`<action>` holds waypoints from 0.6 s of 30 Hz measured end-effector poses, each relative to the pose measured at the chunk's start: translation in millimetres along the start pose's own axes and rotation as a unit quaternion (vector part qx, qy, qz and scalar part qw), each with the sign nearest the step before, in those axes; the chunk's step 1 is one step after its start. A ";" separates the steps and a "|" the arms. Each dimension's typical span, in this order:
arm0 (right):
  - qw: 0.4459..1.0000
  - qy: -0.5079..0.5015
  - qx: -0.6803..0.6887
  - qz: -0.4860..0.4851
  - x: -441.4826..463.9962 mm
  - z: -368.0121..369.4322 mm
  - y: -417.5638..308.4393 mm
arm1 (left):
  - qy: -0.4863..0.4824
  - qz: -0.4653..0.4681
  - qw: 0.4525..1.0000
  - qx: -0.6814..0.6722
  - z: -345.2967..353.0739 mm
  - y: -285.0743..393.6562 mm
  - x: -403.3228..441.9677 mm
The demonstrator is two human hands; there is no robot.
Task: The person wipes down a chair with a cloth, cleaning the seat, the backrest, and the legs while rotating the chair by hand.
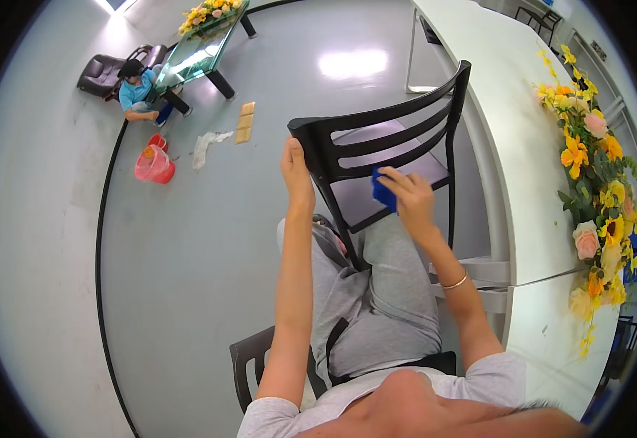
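Observation:
A black chair (380,113) with a slatted back and a pale purple seat stands in front of me, its back turned toward me. My left hand (297,171) is closed around the left upright of the backrest, just under the top corner; part of its fingers is hidden. In my right hand (412,198) is a blue cloth (384,191), pinched between thumb and fingers. The cloth is at the lowest slat of the backrest, in front of the seat; whether it touches the slat I cannot tell.
A long white table (538,226) with a yellow and pink flower arrangement (589,157) runs along my right. At the far left, a person (137,89) in blue crouches by a glass table (198,55). A pink bucket (155,166), a white rag (207,146) and tan tiles (245,123) are on the floor.

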State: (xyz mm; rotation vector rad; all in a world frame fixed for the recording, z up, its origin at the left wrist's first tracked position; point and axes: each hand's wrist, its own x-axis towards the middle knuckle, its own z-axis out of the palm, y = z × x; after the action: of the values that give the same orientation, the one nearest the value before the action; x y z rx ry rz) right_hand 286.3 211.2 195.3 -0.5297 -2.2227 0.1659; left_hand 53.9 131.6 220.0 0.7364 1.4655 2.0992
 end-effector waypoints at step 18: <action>0.986 0.046 0.040 0.158 -14.4 -30.2 56.6 | 0.049 -0.009 0.998 -0.041 15.8 17.5 -7.5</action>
State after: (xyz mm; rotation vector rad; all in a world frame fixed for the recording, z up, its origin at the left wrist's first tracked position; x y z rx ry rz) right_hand 335.4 254.4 188.4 -0.8273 -2.0218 0.3866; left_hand 68.7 132.1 239.9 0.5948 1.4218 2.1948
